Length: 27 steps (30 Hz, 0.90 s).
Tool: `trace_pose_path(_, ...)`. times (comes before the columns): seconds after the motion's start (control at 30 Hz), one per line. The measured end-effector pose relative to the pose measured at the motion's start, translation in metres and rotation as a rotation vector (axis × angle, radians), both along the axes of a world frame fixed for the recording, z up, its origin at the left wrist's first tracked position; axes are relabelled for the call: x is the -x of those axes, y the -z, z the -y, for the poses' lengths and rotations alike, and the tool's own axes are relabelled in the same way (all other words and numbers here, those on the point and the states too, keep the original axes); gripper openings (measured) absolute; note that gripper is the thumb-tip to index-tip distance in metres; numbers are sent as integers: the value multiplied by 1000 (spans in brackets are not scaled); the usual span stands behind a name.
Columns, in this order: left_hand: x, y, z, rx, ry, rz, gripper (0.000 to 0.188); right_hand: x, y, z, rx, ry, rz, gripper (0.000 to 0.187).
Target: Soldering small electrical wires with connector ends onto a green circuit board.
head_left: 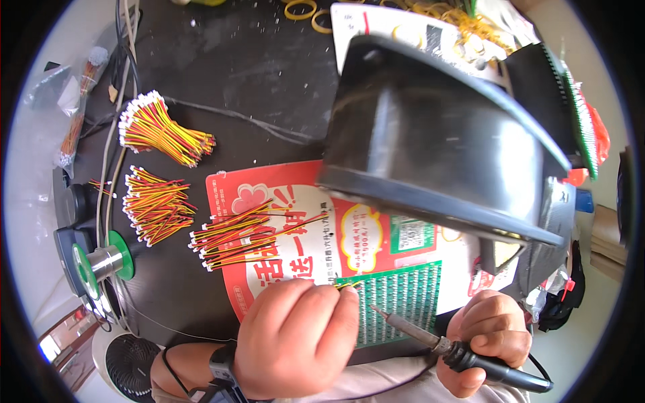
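Note:
My right hand (488, 336) is wrapped round the black handle of a soldering iron (463, 354). The iron's metal tip points left, over a green circuit board panel (403, 302) with rows of small pads. On the panel's left edge my left hand (295, 339) is closed, knuckles up. A short yellow wire lead (346, 285) shows at its fingertips; the rest of the grip is hidden. Just beyond lies a loose row of red, yellow and black wire leads (235, 235) with white connectors, on a red and white printed sheet (228, 195).
A large black hood-like housing (437, 134) stands over the right side of the table. Two more piles of wire leads, one farther (164, 127) and one nearer (158, 205), lie left. A solder spool (104, 262) and grey cables (111, 181) are at the left edge. Rubber bands (300, 9) lie at the back.

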<state>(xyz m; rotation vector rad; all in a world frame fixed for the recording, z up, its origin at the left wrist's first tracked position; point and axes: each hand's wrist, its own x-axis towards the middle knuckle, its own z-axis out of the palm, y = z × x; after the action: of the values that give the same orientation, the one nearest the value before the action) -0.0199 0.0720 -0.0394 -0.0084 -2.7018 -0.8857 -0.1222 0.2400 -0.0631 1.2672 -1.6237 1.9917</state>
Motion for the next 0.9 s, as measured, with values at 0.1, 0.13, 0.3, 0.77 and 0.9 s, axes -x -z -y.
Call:
trace_pose_path(0.1,0,-7,6,-6,17,38,26,1,-24,-25,-38,190,-56,38)
trace_pose_path(0.13,0,-10,6,-3,13,48,26,3,-26,-30,0,275,-91,36)
trace_pose_path(0.3,-1,-33,6,-40,-50,-17,28,17,-48,-58,-53,659,-257,24)
trace_pose_path(0.77,-116,-22,-7,45,-156,169,25,34,-35,-85,-710,502,-244,45)
trace_pose_path(0.9,-131,-11,-4,67,-150,115,23,21,-20,-94,-535,561,-103,42)
